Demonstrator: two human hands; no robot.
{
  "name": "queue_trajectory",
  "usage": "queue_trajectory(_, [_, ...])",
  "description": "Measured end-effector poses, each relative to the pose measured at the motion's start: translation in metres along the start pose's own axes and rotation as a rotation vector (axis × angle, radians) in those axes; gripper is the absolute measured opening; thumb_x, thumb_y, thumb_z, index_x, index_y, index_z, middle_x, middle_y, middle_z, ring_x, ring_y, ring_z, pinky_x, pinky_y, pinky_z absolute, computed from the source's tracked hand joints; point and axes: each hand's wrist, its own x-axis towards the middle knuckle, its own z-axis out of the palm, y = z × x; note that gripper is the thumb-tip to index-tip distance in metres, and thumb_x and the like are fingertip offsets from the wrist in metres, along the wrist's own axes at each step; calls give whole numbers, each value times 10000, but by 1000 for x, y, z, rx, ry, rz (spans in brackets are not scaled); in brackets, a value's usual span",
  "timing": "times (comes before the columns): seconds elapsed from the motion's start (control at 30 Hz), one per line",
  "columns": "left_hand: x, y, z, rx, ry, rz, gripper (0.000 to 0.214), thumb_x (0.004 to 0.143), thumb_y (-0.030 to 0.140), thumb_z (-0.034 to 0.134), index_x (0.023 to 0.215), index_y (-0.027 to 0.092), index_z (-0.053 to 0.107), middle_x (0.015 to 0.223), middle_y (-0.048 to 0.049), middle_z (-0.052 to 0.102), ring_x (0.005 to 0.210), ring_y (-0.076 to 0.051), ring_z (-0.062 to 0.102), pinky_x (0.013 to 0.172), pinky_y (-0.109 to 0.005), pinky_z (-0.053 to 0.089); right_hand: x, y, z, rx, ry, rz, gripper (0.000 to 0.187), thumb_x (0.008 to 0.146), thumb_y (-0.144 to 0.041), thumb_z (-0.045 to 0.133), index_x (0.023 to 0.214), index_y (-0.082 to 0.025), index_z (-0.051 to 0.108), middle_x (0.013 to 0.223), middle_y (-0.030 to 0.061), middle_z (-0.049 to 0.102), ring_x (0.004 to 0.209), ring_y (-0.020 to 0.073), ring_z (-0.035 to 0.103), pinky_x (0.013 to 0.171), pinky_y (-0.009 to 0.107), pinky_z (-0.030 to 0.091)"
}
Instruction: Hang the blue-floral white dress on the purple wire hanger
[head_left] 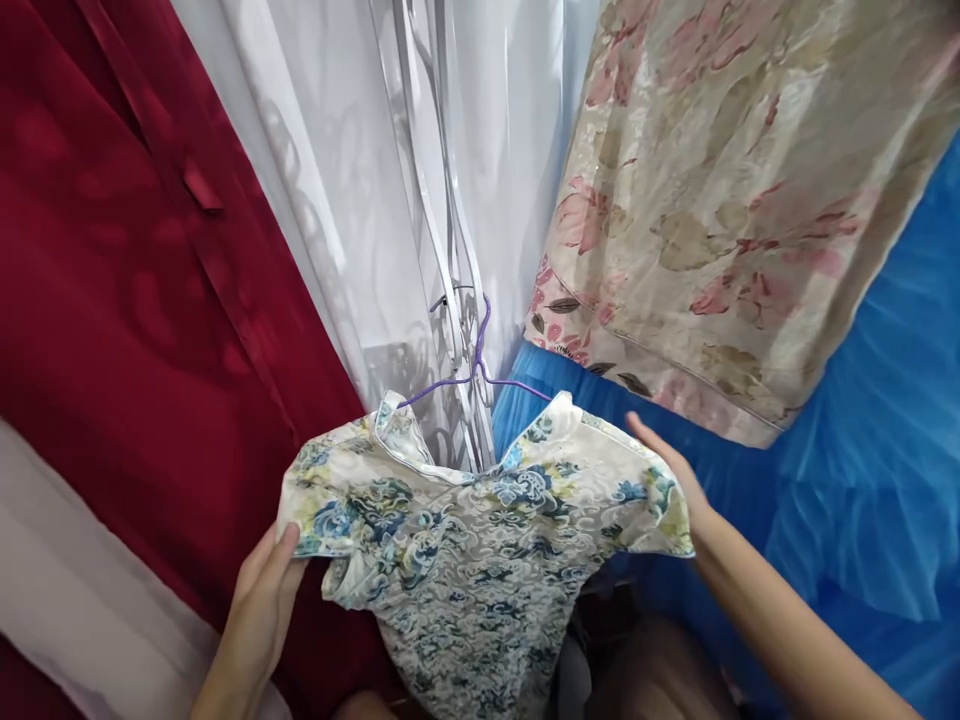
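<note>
A short-sleeved floral dress (480, 570) in white, blue and yellow-green hangs before me on a purple wire hanger (480, 370). Its lower end runs out of the bottom of the view. My left hand (259, 600) grips the edge of the left sleeve, thumb to the front. On the other side, my right hand (679, 480) lies against the outer edge of the right sleeve. One of its fingers stretches up past the shoulder; the others are partly hidden behind the cloth.
White ribbons (427, 180) dangle behind the hanger, in front of white fabric (322, 130). Dark red cloth (150, 330) hangs at left, with pale cloth (82, 580) below. At right hang a beige dress with pink flowers (720, 220) and blue gathered fabric (877, 430).
</note>
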Motion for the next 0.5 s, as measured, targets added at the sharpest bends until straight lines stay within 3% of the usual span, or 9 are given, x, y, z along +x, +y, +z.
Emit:
queue_trajectory(0.13, [2,-3,3,260,33,188,479,733,596,799,1051,238,792,1063,-46,788,1098,-340,697,932,-420,603,-29,-12,-19,76,-16,88,562,789,-744,618,849,-204,764,686,101,757,747,353,763,615,422,614])
queue_trajectory(0.27, [9,26,26,348,126,357,369,764,569,784,992,280,800,1013,14,789,1032,-325,706,910,-417,605,-33,-34,-14,168,47,146,356,736,-564,770,822,-219,751,723,80,774,747,354,764,615,426,629])
queue_trajectory(0.4, [-2,66,56,179,136,488,447,858,509,725,1243,282,722,1227,0,736,1169,-323,660,1076,-466,521,-26,-54,-6,268,204,87,350,804,-517,696,917,-194,770,749,102,778,777,358,768,660,448,640])
queue_trajectory(0.5, [-18,82,70,307,109,753,704,814,449,777,1468,342,537,1475,-12,574,1378,-348,503,1211,-496,376,-44,-51,-7,185,168,-71,477,918,-593,538,1027,-192,774,819,114,782,853,350,762,675,434,633])
